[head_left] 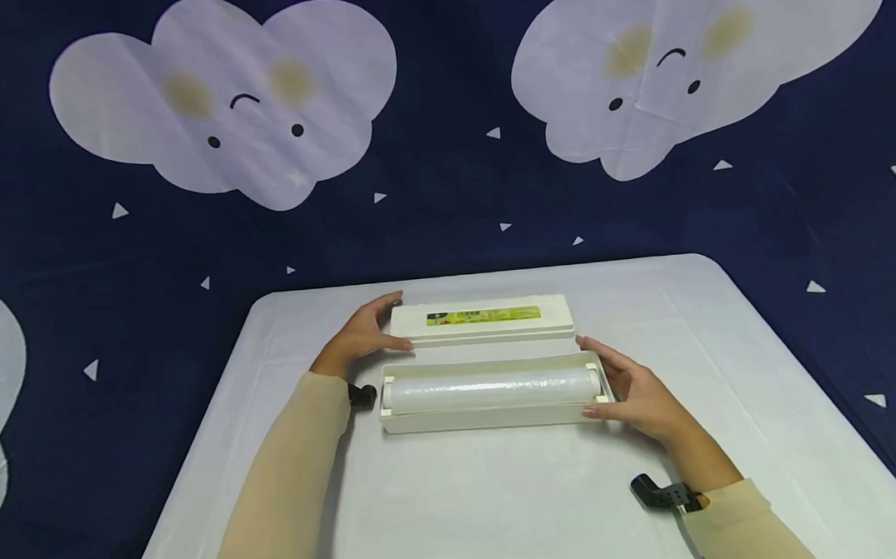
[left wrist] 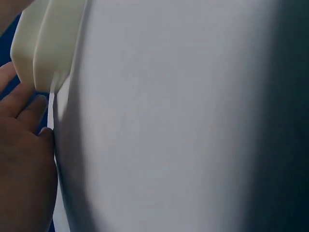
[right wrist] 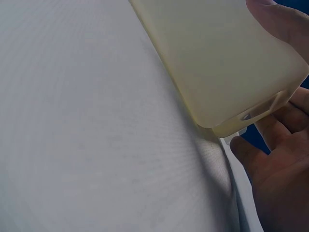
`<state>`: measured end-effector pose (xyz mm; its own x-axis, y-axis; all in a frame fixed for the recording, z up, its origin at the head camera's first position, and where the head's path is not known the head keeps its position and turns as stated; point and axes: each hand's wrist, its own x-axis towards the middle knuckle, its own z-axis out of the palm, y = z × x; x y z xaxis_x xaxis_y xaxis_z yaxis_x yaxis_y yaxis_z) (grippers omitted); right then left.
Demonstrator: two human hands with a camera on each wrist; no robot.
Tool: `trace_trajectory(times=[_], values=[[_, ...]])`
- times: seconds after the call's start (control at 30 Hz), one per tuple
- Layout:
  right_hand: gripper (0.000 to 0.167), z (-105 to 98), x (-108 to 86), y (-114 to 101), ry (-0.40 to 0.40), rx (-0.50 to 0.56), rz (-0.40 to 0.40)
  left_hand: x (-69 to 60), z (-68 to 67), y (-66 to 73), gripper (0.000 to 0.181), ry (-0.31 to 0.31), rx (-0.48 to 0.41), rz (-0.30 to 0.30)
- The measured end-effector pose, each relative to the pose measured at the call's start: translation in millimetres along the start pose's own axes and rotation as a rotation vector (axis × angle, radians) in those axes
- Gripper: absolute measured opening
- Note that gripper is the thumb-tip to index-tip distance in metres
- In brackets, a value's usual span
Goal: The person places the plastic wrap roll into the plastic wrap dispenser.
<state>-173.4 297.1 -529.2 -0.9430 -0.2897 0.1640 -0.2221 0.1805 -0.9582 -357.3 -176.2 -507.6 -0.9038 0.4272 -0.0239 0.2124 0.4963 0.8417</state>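
A white oblong box lies open on the table, with a roll of clear cling film along its inside. My right hand grips the box's right end, thumb on the front wall and fingers round the back; the right wrist view shows this end of the box close up. Behind the box lies its white lid, with a yellow-green label on top. My left hand spans the lid's left end, thumb at the front corner and a fingertip at the back one.
A white-covered table with rounded far corners carries everything. Behind it hangs a dark blue cloth with white clouds and small triangles. A black strap mount sits on the right wrist, another mount on the left.
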Motion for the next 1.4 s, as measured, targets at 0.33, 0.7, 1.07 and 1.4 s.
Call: trace_trajectory(times=[0.33,0.7,1.07,1.4], values=[[0.113,0.3,0.3,-0.2,-0.001,0.000,0.003,4.8,6.0,-3.7,0.122,-0.014,-0.077,0.009],[0.112,0.6,-0.3,-0.1,-0.008,0.023,-0.011,6.2,6.0,-5.8,0.116,-0.010,-0.083,0.045],[0.112,0.6,-0.4,-2.0,-0.001,0.009,0.007,3.3,7.5,-6.7,0.107,0.025,-0.199,0.072],[0.112,1.5,-1.1,-4.2,0.006,0.002,0.028,-2.7,12.0,-6.2,0.084,0.084,-0.349,0.064]])
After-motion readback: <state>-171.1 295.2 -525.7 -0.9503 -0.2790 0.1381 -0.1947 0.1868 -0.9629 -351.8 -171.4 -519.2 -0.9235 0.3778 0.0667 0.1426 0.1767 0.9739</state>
